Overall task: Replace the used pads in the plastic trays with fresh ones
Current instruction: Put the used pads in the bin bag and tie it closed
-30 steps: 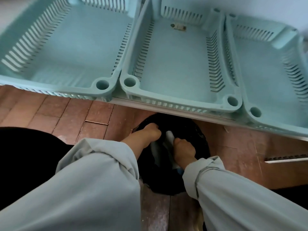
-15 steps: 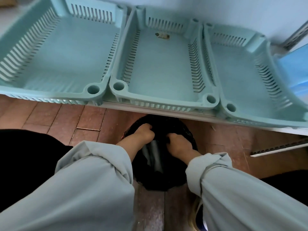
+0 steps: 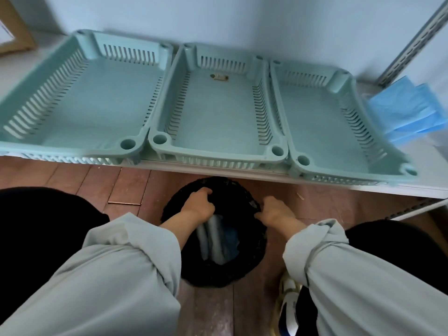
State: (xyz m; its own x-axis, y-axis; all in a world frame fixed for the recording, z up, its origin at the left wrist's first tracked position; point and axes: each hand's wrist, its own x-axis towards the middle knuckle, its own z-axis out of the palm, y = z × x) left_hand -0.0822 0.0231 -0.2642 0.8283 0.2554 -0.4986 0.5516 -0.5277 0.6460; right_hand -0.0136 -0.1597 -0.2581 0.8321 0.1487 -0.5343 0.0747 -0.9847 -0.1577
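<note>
A: What sat on the shelf [image 3: 424, 187]?

B: Three pale green trays in a row, rims touching. The left tray [image 3: 80, 105] was the widest in view, then the middle tray [image 3: 218, 110], then the right tray [image 3: 329, 117]. All had slotted walls and bare floors. Only the middle one held anything, a small tag [image 3: 219, 77] lying at its far end.

A: And the pads?

B: A stack of blue pads [image 3: 407, 110] lay on the shelf just right of the right tray. Down on the brown floor [image 3: 101, 180], near the person, stood a bin with a black bag [image 3: 213, 267]. Rolled pale and blue pads [image 3: 215, 236] sat inside it.

A: The hands?

B: The left hand [image 3: 200, 202] was curled closed, gripping the bag's far left edge. The right hand [image 3: 276, 212] rested on the bag's right edge, thumb out; its fingers were hidden, so I couldn't tell how they closed. Both wore grey sleeves.
</note>
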